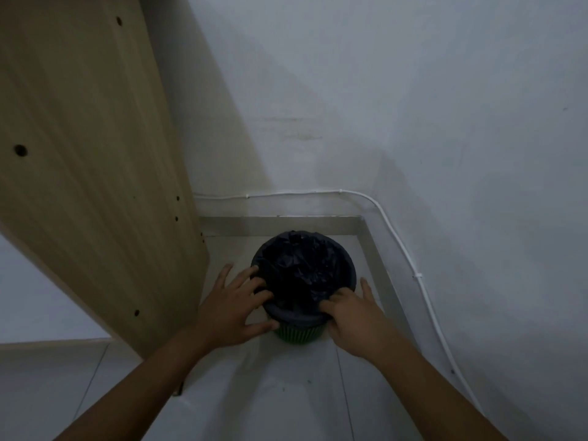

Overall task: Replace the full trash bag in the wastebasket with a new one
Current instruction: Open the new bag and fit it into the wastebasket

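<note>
Both bare forearms reach forward and down from the bottom edge over the pale tiled floor (286,393).

Left hand (229,310): fingers spread, tips over the near-left rim, seemingly hooked into the fold of the black crumpled plastic trash bag (302,272); thumb lies low against the near side, close to the exposed green ribbed plastic wastebasket (297,335). Whether the fingers pinch film or merely press it, I cannot tell.

Right hand (350,316): fingers curled onto the near-right rim, digging into the bag's folded cuff; outermost finger stretched along the right side of the basket. The grip looks like a hold on film, but is not certain.

Judgement on the step: the cuff turned down over the rim is being freed. To do this well, peel the cuff upward evenly at both sides, gather the mouth toward the centre, then lift straight up; thin film may tear if dragged sideways against the rim. The light basket may rise with the bag, so one hand should steady it.

Bag sits inside the basket, mouth between the two hands. Basket stands in the corner, tan wooden panel (95,154) at left, white wall (413,122) with thin white cable (397,237) behind.
</note>
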